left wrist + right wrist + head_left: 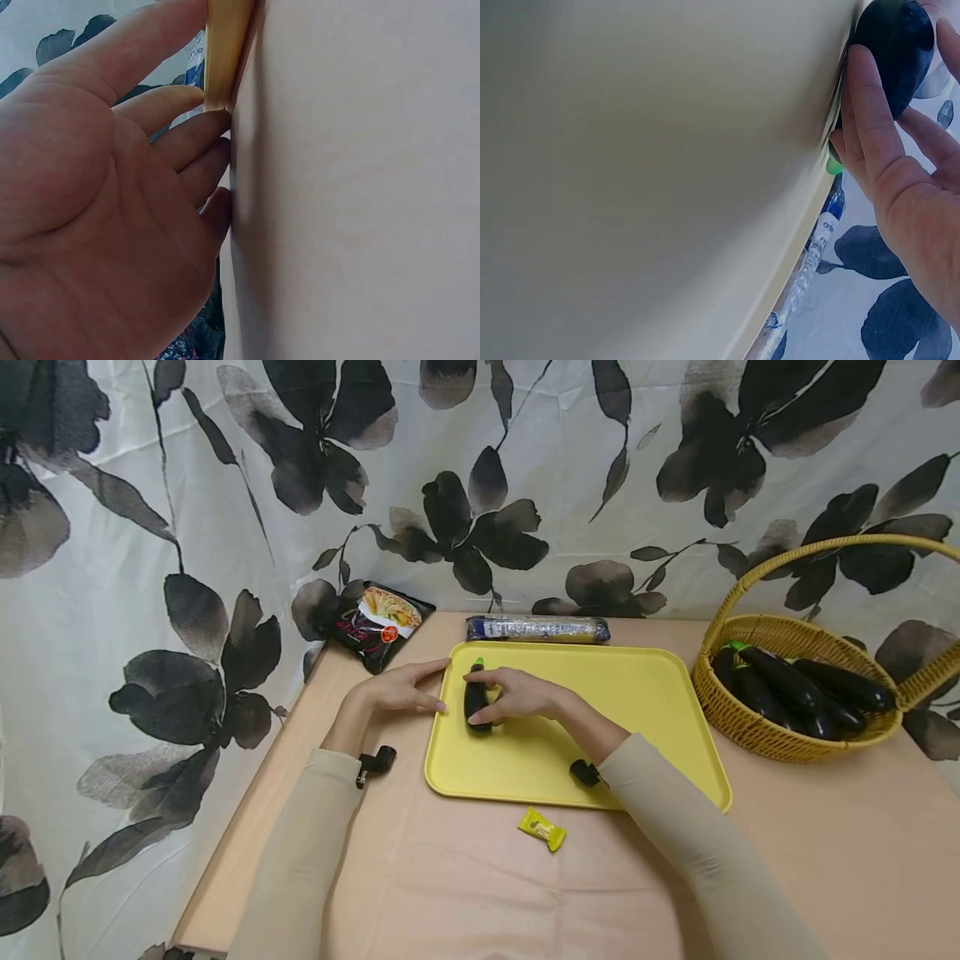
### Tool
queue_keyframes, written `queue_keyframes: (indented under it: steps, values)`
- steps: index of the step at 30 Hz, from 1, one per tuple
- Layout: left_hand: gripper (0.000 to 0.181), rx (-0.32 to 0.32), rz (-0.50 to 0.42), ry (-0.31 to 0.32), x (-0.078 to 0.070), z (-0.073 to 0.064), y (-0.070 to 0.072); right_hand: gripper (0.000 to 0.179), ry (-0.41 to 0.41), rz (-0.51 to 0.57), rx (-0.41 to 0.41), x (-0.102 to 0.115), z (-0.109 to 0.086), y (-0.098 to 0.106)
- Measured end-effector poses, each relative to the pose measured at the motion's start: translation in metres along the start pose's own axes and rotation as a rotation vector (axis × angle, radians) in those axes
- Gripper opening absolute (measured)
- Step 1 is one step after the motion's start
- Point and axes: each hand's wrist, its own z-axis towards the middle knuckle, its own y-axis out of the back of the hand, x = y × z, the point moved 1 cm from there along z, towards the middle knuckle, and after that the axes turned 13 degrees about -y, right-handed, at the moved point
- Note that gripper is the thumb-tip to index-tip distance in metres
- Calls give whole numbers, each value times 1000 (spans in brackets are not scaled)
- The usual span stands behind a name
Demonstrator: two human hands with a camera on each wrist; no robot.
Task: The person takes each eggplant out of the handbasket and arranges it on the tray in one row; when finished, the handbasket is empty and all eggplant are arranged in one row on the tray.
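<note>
- We see the right hand gripping one eggplant.
- It lies on the yellow tray, far left.
- The left hand, fingers rather straight, touches the tray's left rim.

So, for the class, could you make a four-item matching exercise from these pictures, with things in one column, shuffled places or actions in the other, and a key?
Things
1. Left hand
2. Right hand
3. Small yellow packet
4. Wicker basket

Places or actions
A. On the table, just nearer the person than the yellow tray
B. Right of the tray, with several eggplants inside
C. Touching the tray's left edge
D. Gripping a single eggplant

Pairs: 1-C, 2-D, 3-A, 4-B
</note>
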Motion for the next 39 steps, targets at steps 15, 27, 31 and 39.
queue_keyframes:
  steps: [15,27,31,39]
  values:
    - [100,-8,-9,-14,3,0,0,88,-7,15,-7,-9,-6,7]
    - [99,-5,-11,-20,2,-1,-1,85,45,0,-39,-2,2,-1]
    - [99,-6,-12,-19,1,-1,-1,84,50,-11,-49,0,3,-1]
    - [100,-7,-14,-18,1,-1,-1,88,32,32,-22,-2,1,-1]
